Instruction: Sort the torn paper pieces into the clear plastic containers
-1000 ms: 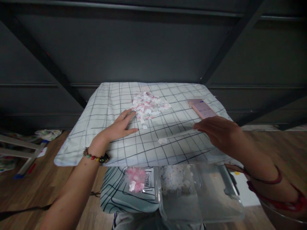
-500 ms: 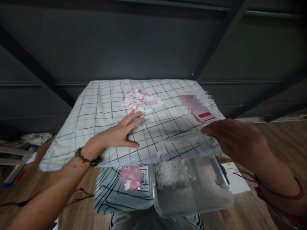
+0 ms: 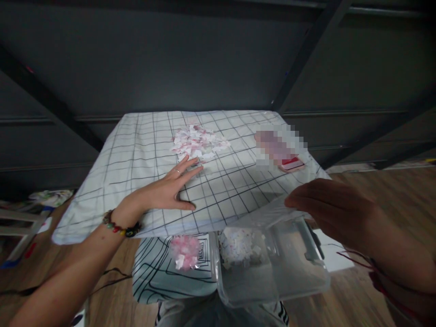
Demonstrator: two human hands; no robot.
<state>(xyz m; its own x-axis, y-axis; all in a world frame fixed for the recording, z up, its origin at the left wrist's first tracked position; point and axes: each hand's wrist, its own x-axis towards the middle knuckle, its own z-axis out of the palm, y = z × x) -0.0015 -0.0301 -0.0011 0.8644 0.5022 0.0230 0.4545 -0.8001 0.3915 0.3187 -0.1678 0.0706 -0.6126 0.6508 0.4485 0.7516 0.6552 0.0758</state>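
My left hand (image 3: 166, 190) rests on the checked cloth (image 3: 136, 141) with its fingers spread. Its fingertips are at the near edge of a pile of torn white and pink paper scraps (image 3: 199, 141). At the table's near right edge, my right hand (image 3: 337, 211) pinches a clear plastic sheet (image 3: 264, 215), which slopes down to the left over the back rim of a clear plastic box (image 3: 296, 268). White paper scraps (image 3: 240, 245) lie in the box's left part. To its left, pink scraps (image 3: 185, 250) sit in what looks like clear plastic.
A phone (image 3: 291, 163) lies on the cloth at the right, partly blurred out. The box and a patterned teal seat (image 3: 153, 272) are below the table's front edge. A dark panel wall (image 3: 190, 59) stands behind. White paper (image 3: 334, 254) is right of the box.
My right hand has come slightly down, and the plastic sheet has tilted from nearly level to sloping over the box. Small white scraps near the cloth's front edge are no longer visible there. My left hand stays put.
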